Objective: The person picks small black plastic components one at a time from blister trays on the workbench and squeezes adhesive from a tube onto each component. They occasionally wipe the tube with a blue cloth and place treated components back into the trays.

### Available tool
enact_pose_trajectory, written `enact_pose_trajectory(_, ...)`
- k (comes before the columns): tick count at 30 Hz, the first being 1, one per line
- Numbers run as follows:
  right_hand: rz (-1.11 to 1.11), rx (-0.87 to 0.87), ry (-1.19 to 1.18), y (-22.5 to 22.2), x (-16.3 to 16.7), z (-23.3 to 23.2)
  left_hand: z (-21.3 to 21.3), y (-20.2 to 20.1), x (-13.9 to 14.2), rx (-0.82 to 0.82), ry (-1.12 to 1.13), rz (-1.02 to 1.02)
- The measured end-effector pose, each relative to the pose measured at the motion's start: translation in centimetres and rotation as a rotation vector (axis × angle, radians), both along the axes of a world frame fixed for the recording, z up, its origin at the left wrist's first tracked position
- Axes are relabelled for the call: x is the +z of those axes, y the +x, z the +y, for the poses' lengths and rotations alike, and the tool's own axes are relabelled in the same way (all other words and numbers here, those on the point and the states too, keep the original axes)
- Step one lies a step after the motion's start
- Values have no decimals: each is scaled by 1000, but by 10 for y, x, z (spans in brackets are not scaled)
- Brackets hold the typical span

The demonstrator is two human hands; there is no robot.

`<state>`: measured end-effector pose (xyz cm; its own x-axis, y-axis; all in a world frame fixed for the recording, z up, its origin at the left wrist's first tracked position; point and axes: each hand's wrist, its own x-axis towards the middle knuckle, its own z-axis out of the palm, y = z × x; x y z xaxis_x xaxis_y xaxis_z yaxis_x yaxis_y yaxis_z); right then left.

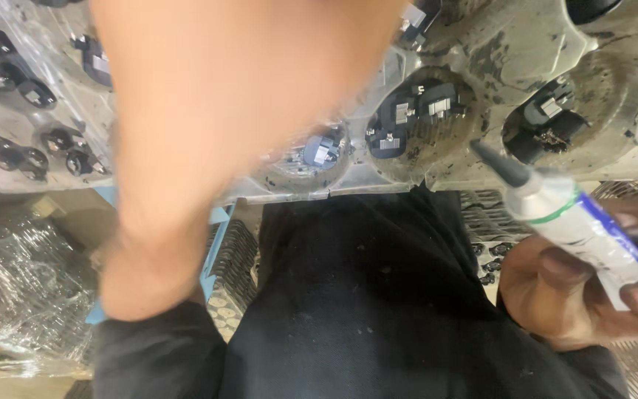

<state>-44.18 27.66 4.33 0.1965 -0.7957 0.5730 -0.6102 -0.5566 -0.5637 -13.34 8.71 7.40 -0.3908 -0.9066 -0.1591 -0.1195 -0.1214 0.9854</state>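
Observation:
My right hand [570,295] at the lower right grips a white tube [592,229] with blue and green bands. Its dark grey nozzle [498,164] points up-left and ends just below the wells of a grey moulded tray [511,52]. The round wells hold small black parts with metal contacts [415,111]. My left arm rises from a black sleeve [156,355] at the lower left. My left hand [245,74] is a large blur over the tray's upper middle, and its fingers cannot be made out.
A second clear tray of small black parts [16,89] lies at the upper left. Crumpled clear plastic wrap [16,281] sits below it. Beneath the trays are a blue bin edge [215,244] and ribbed dark parts [489,214]. My black garment [371,295] fills the lower middle.

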Motion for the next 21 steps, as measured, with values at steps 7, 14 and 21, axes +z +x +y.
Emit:
enact_pose_trajectory(7,-267,-277,138,26,-8,9,72,-16,17,123,197,143)
enact_pose_trajectory(14,-315,-26,-38,27,-18,-5,107,-18,8,277,144,116)
enact_pose_trajectory(21,-339,-61,77,41,-4,-2,116,-14,3,281,160,186)
